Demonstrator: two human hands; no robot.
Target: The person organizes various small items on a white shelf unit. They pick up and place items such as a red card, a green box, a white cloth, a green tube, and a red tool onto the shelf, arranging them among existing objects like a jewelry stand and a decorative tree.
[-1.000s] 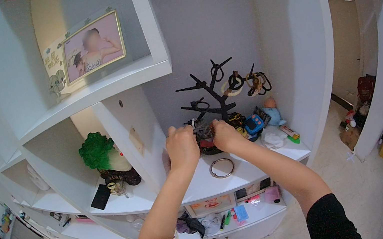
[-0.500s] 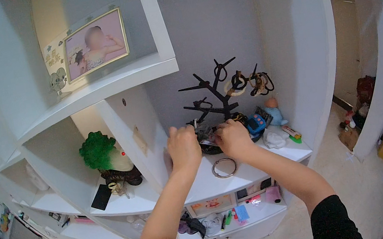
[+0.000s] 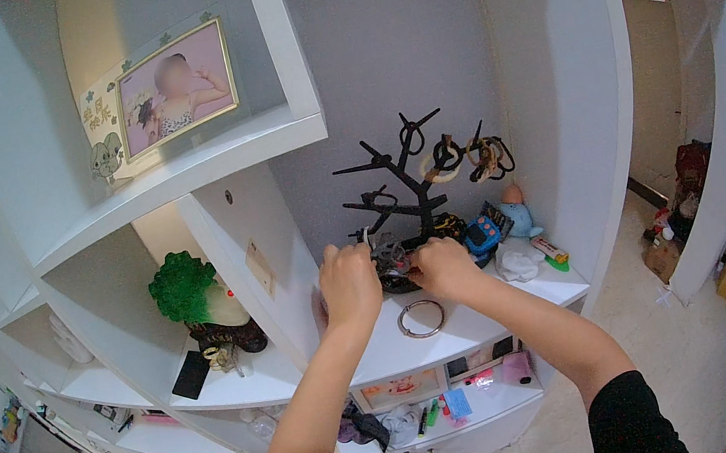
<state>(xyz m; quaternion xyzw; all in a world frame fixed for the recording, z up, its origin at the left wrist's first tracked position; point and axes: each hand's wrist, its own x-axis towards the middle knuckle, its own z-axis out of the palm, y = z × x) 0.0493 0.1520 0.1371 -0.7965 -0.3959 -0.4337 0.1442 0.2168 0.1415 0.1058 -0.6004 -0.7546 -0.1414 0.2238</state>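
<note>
My left hand (image 3: 349,282) is closed at the left side of a black tray (image 3: 404,289) on the white shelf, fingers curled and pointing away from me. A thin pale piece (image 3: 367,237) sticks up by its fingertips; whether it is gripped is unclear. My right hand (image 3: 445,267) is closed over the tray's right side, its fingertips among small dark and clear items (image 3: 394,258). What either hand holds is hidden. Behind them rises a black tree-shaped stand (image 3: 422,193) with hair ties (image 3: 488,158) on its branches. A metal ring (image 3: 422,318) lies in front of the tray.
Right of the tray are a blue gadget (image 3: 483,233), a blue figurine (image 3: 520,216) and a crumpled white cloth (image 3: 518,260). A green cabbage-shaped ornament (image 3: 186,288) fills the left compartment. Above it stands a framed photo (image 3: 175,90). Several small articles lie on the lower shelf (image 3: 498,401).
Both hands stay at the tray, with only slight finger movement. The pale piece now shows upright by my left fingertips. The whole view has shifted a little.
</note>
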